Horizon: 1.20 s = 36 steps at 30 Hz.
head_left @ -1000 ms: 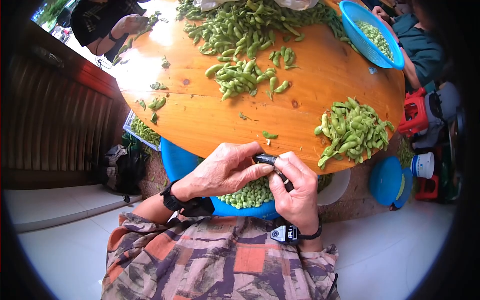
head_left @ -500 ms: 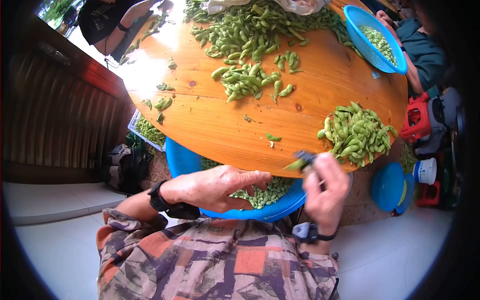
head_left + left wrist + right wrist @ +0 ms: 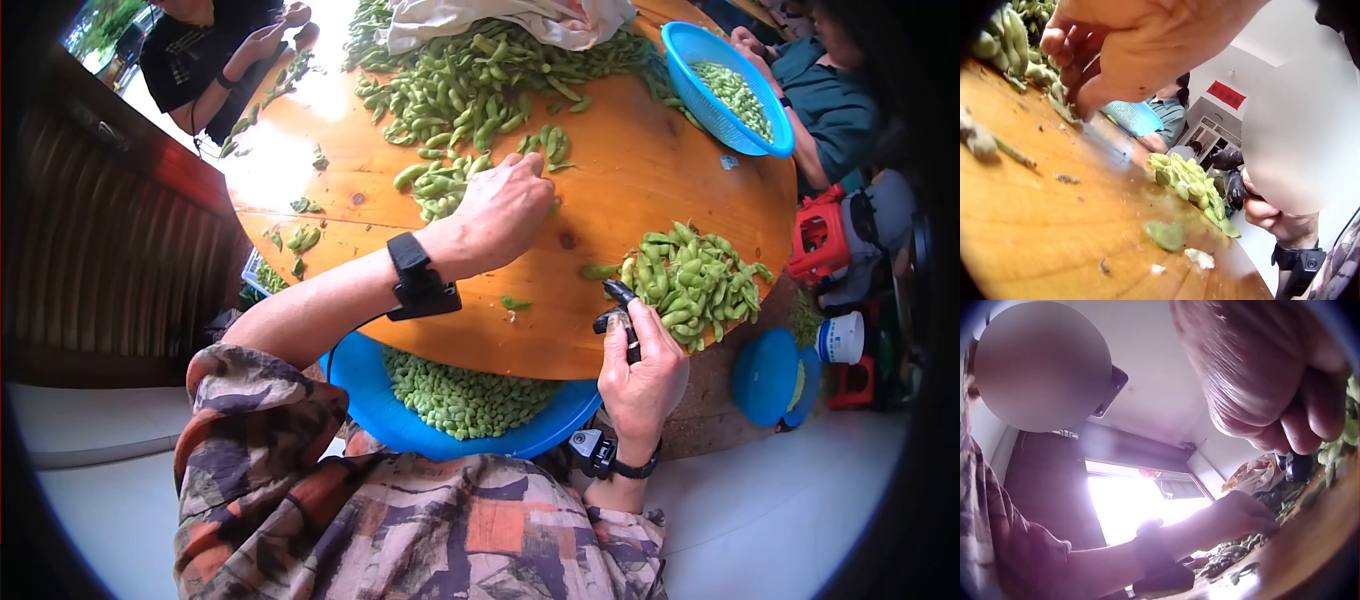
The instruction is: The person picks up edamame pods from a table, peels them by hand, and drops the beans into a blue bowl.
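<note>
My left hand reaches over the table to a small cluster of green edamame pods. In the left wrist view, its thumb and curled fingers close around a pod at the tabletop. My right hand is near the table's front edge, beside a larger heap of pods. Black coverings sit on its thumb and index finger, which stand apart with nothing between them. Below the edge, a blue basin holds many shelled beans.
A large pod pile lies at the back under a white cloth bag. A blue basket of beans stands back right. One loose pod lies near the front edge. Other people sit left and right; a red stool is at right.
My hands were together over the basin, then parted. The right moved right to the heap, and the pod seen with it is gone from its fingers. The left reached forward to the middle cluster.
</note>
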Each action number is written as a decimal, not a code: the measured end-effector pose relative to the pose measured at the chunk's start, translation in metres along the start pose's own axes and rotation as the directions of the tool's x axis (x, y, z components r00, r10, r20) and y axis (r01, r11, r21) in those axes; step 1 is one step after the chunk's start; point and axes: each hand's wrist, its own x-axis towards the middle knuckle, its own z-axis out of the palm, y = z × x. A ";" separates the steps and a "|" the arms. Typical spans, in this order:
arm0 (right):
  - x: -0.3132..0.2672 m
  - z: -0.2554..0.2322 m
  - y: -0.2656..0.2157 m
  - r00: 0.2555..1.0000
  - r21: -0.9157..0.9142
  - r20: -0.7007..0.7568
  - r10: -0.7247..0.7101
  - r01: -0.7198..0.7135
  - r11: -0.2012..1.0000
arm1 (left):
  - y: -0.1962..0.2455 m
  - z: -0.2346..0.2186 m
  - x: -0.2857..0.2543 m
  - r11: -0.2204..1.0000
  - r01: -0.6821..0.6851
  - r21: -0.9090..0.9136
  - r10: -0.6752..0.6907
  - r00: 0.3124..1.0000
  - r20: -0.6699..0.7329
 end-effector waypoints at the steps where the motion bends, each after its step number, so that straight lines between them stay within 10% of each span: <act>1: 0.004 0.001 0.001 1.000 0.020 0.001 -0.008 0.008 1.000 | 0.002 -0.003 -0.002 0.997 -0.064 -0.050 0.060 0.994 -0.088; 3: 0.005 0.007 0.012 0.991 0.194 0.047 0.126 -0.132 0.972 | 0.017 -0.022 -0.009 0.948 0.043 -0.317 -0.036 0.999 0.028; 5: 0.007 0.009 0.006 0.901 0.575 0.238 0.362 -0.431 0.695 | 0.031 -0.039 -0.023 0.741 0.218 -0.635 -0.116 0.973 0.199; 10: 0.010 0.025 -0.008 0.884 0.720 0.374 0.279 -0.466 0.514 | 0.041 -0.052 -0.058 0.477 0.477 -0.739 -0.213 0.878 0.429; 12: 0.009 0.028 -0.013 0.876 0.695 0.416 0.243 -0.479 0.536 | 0.039 -0.053 -0.068 0.135 0.646 -0.752 -0.261 0.755 0.601; 23: -0.001 0.037 -0.019 0.871 0.653 0.463 0.163 -0.460 0.602 | 0.034 -0.042 -0.101 -0.189 0.562 -0.805 -0.219 0.775 0.593; 25: -0.002 0.035 -0.015 0.768 0.711 0.619 0.167 -0.638 0.297 | 0.032 -0.041 -0.105 -0.271 0.593 -0.758 -0.154 0.751 0.642; 28: -0.005 0.035 -0.014 0.737 0.711 0.656 0.164 -0.676 0.194 | 0.029 -0.034 -0.112 -0.482 0.564 -0.670 -0.018 0.758 0.652; 36: -0.013 0.042 -0.022 0.800 0.740 0.571 0.184 -0.599 0.307 | 0.048 -0.032 -0.116 -0.484 0.457 -0.746 -0.118 0.810 0.574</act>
